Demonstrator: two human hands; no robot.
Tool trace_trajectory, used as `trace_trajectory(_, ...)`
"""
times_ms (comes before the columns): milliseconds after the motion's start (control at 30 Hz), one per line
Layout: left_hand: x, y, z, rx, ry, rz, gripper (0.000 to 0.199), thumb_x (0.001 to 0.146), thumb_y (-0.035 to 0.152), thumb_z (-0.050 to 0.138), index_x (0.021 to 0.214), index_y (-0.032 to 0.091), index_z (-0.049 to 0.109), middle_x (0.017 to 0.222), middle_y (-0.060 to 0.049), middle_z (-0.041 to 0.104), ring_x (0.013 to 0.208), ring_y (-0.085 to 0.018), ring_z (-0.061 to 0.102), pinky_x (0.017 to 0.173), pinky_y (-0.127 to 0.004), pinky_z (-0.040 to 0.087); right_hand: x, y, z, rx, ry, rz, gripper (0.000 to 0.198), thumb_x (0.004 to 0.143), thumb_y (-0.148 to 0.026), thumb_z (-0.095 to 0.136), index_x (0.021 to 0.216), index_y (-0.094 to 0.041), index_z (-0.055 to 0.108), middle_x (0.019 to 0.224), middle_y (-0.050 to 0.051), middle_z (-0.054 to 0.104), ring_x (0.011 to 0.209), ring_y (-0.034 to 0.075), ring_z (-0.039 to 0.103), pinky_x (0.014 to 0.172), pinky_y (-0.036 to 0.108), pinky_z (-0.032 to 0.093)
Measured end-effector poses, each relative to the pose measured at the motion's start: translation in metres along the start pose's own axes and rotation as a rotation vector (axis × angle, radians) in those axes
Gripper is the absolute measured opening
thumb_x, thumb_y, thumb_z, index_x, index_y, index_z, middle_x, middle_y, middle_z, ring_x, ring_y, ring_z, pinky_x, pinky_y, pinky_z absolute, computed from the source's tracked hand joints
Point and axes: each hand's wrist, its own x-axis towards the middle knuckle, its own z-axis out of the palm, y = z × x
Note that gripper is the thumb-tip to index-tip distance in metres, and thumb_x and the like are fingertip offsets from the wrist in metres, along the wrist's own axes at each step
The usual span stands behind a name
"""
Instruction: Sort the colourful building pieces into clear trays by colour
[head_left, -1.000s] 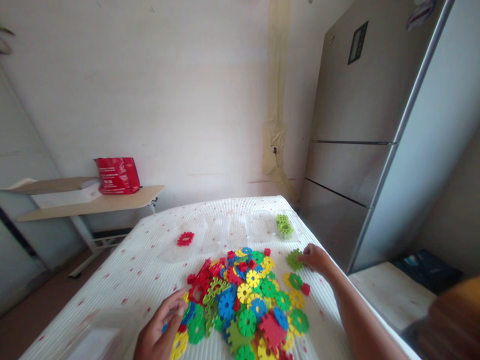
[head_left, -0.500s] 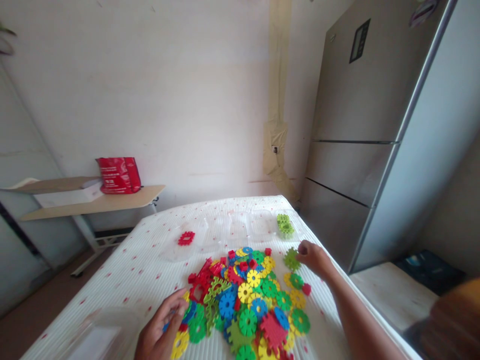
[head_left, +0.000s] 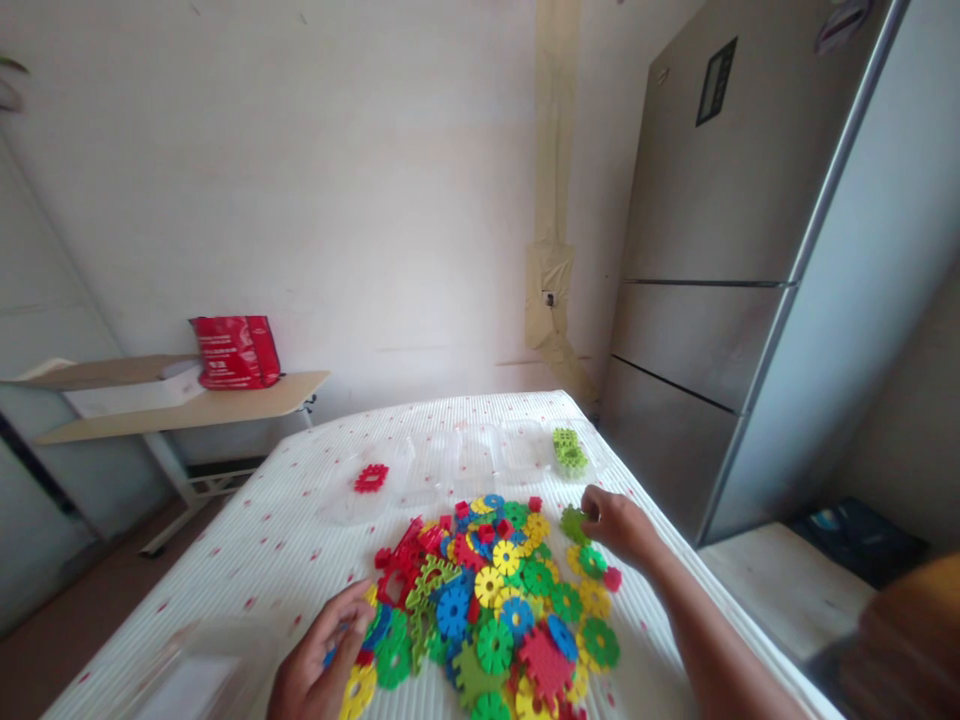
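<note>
At the right of the pile, my right hand (head_left: pixel 619 520) pinches a light-green toothed plastic piece (head_left: pixel 574 524), held by its right edge. My left hand (head_left: pixel 322 645) rests at the pile's left edge with fingers curved and thumb apart. It is nearest to blue and yellow notched discs (head_left: pixel 358 690) and seems to hold nothing. Between the hands lies a mixed heap of notched discs (head_left: pixel 491 585) in yellow, green and blue, with red toothed squares (head_left: pixel 548 662), small red cubes and lime-green frame pieces (head_left: pixel 435 580) among them.
Clear plastic trays (head_left: pixel 457 460) stand behind the heap; one holds a red toothed frame (head_left: pixel 370 478), another lime-green pieces (head_left: pixel 568 448). A clear container (head_left: pixel 202 670) sits front left. A refrigerator (head_left: pixel 697 270) stands right; a side table with a red bag (head_left: pixel 234 352) is left.
My right hand has shifted a little left with the green toothed piece, which now shows less behind the fingers. The left hand has stayed nearly still.
</note>
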Motion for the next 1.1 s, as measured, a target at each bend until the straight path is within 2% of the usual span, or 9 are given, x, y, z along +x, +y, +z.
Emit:
trace_trajectory(167, -0.001, 0.007, 0.000, 0.018, 0.006, -0.016, 0.067, 0.056, 0.070, 0.061, 0.099, 0.020, 0.067, 0.103, -0.008, 0.069, 0.097, -0.028, 0.064, 0.087, -0.034, 0.051, 0.001, -0.001, 0.006, 0.012, 0.034, -0.019, 0.010, 0.064, -0.011, 0.055, 0.065, -0.020, 0.052, 0.060, -0.003, 0.055, 0.056, 0.011, 0.047, 0.052, 0.020, 0.027)
trace_trajectory(267, -0.002, 0.008, 0.000, 0.016, 0.024, -0.009, 0.066, 0.055, 0.071, 0.061, 0.097, 0.020, 0.067, 0.101, -0.007, 0.070, 0.094, -0.027, 0.065, 0.086, -0.033, 0.052, 0.004, 0.001, 0.002, 0.013, 0.083, -0.018, 0.008, 0.065, -0.013, 0.055, 0.065, -0.021, 0.052, 0.061, -0.004, 0.057, 0.058, 0.011, 0.049, 0.053, 0.019, 0.030)
trace_trajectory(367, -0.003, 0.009, 0.000, 0.000, 0.021, -0.001, 0.065, 0.055, 0.070, 0.062, 0.096, 0.021, 0.068, 0.101, -0.007, 0.070, 0.094, -0.027, 0.065, 0.083, -0.032, 0.053, 0.015, 0.005, -0.017, -0.023, 0.179, 0.047, 0.002, 0.070, -0.018, 0.053, 0.071, -0.021, 0.054, 0.066, -0.002, 0.061, 0.062, 0.012, 0.053, 0.056, 0.019, 0.033)
trace_trajectory(467, -0.004, 0.010, 0.001, 0.002, 0.006, 0.010, 0.061, 0.056, 0.068, 0.063, 0.095, 0.021, 0.069, 0.103, -0.007, 0.070, 0.097, -0.027, 0.064, 0.082, -0.030, 0.053, 0.034, 0.010, -0.042, -0.099, 0.281, 0.168, 0.008, 0.073, -0.022, 0.051, 0.078, -0.020, 0.056, 0.072, 0.003, 0.063, 0.067, 0.016, 0.057, 0.057, 0.022, 0.033)
trace_trajectory(600, -0.003, 0.014, 0.002, 0.018, 0.020, 0.031, 0.059, 0.057, 0.067, 0.062, 0.093, 0.021, 0.069, 0.099, -0.006, 0.071, 0.093, -0.026, 0.065, 0.082, -0.031, 0.053, 0.065, 0.009, -0.059, -0.181, 0.302, 0.278, 0.016, 0.073, -0.023, 0.049, 0.084, -0.019, 0.060, 0.079, 0.009, 0.066, 0.074, 0.022, 0.061, 0.055, 0.025, 0.033)
trace_trajectory(700, -0.003, 0.014, 0.001, 0.015, 0.029, 0.034, 0.061, 0.056, 0.069, 0.062, 0.092, 0.021, 0.070, 0.095, -0.006, 0.072, 0.088, -0.026, 0.067, 0.081, -0.032, 0.054, 0.084, 0.006, -0.055, -0.217, 0.260, 0.322, 0.020, 0.073, -0.021, 0.049, 0.089, -0.019, 0.062, 0.086, 0.011, 0.068, 0.077, 0.023, 0.064, 0.056, 0.026, 0.037)
trace_trajectory(833, -0.003, 0.010, 0.001, 0.017, 0.028, 0.037, 0.060, 0.057, 0.068, 0.062, 0.094, 0.022, 0.069, 0.099, -0.006, 0.071, 0.093, -0.026, 0.066, 0.081, -0.031, 0.054, 0.098, 0.003, -0.040, -0.256, 0.203, 0.354, 0.025, 0.077, -0.018, 0.048, 0.097, -0.017, 0.062, 0.094, 0.015, 0.068, 0.084, 0.025, 0.065, 0.062, 0.028, 0.044)
trace_trajectory(1000, -0.002, 0.010, 0.001, 0.037, 0.012, 0.049, 0.057, 0.060, 0.067, 0.060, 0.094, 0.022, 0.069, 0.099, -0.006, 0.071, 0.095, -0.026, 0.065, 0.084, -0.032, 0.053, 0.102, 0.004, -0.025, -0.293, 0.154, 0.353, 0.027, 0.080, -0.019, 0.048, 0.103, -0.015, 0.062, 0.099, 0.017, 0.067, 0.091, 0.027, 0.065, 0.068, 0.031, 0.046)
trace_trajectory(1100, -0.002, 0.009, -0.001, 0.041, -0.002, 0.048, 0.056, 0.062, 0.066, 0.060, 0.095, 0.021, 0.069, 0.098, -0.006, 0.071, 0.092, -0.026, 0.066, 0.080, -0.030, 0.054, 0.100, 0.003, -0.023, -0.300, 0.144, 0.350, 0.026, 0.079, -0.026, 0.053, 0.101, -0.015, 0.063, 0.099, 0.018, 0.067, 0.091, 0.028, 0.065, 0.068, 0.032, 0.047)
